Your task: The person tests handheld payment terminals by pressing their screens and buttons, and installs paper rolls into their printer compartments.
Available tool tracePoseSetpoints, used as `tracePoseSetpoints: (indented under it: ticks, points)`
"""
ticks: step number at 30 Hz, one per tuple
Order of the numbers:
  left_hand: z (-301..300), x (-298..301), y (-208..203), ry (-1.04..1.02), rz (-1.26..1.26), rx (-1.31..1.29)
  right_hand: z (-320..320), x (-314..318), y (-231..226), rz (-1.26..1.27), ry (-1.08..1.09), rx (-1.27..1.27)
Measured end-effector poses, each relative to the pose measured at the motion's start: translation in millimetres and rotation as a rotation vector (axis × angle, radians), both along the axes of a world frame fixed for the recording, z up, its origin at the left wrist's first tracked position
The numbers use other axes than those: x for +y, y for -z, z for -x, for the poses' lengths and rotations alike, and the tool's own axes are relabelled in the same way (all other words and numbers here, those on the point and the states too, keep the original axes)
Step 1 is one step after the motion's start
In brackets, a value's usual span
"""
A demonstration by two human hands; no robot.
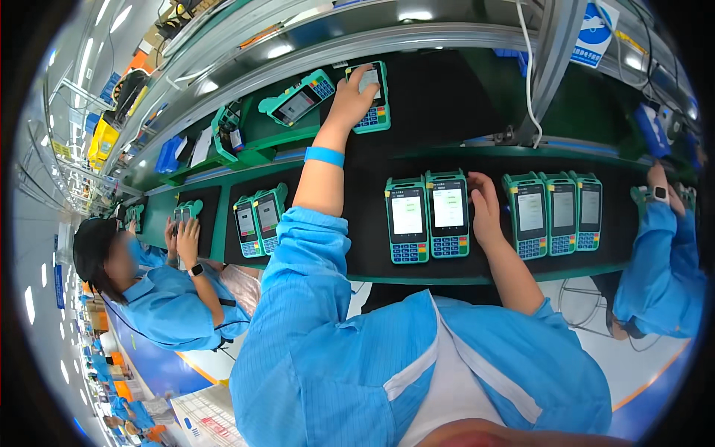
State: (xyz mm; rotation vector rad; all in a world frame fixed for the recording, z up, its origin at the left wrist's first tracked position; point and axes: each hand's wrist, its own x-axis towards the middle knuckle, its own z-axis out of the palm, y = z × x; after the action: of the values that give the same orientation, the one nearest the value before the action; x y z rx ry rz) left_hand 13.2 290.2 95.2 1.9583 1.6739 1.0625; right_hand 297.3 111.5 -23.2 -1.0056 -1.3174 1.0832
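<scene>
Lying under left grip [350, 93]: far terminal [372, 100].

A payment terminal's pale screen [370, 80] on the far belt lies partly under the left hand [350, 97]; beside it a tilted terminal shows a grey screen [296, 106]. Just left of the right hand [484, 208] two lit white screens with green bars [407, 214] [448, 207] stand side by side on the table [372, 246]. Further right, three dimmer grey screens [530, 211] [563, 208] [590, 206]. Further left, two more pale screens [246, 221] [267, 216]. A blue-and-white sign [596, 30] hangs top right
</scene>
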Motion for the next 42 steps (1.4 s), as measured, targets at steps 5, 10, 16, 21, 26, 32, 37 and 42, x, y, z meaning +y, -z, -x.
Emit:
tracePoseSetpoints:
  ticks: [5, 10, 16, 21, 26, 32, 37, 42]
  points:
    - [3.7, 3.0, -5.5, 0.024, -0.014, 0.039, 2.0, 3.4, -4.5, 0.017, -0.022, 0.056]
    - [-1.3, 3.6, -13.3, -0.008, 0.057, 0.051, 5.0, 10.9, -0.8, 0.01, -0.01, 0.023]
    - [0.9, -1.6, -8.3, -0.057, 0.039, 0.04, 12.3, 6.8, -6.4, 0.044, -0.007, 0.031]
    - [4.9, -7.6, -5.5, -0.024, 0.1, 0.061, 14.8, 3.3, -6.4, 0.026, 0.004, -0.018]
    - [13.0, -19.5, 0.7, 0.014, 0.026, -0.209, 17.4, -5.0, -4.8, 0.035, 0.043, -0.021]
    - [35.0, -21.8, 27.9, 0.002, 0.018, -0.623, 19.0, 0.1, -3.4, 0.039, 0.07, 0.009]
    - [32.3, -16.4, 18.3, 0.017, 0.034, -0.849, 21.3, 7.2, 1.1, 0.049, 0.073, 0.029]
    - [30.1, -14.8, 36.1, 0.019, -0.022, -0.931, 21.9, 5.2, -0.7, 0.053, 0.074, 0.025]
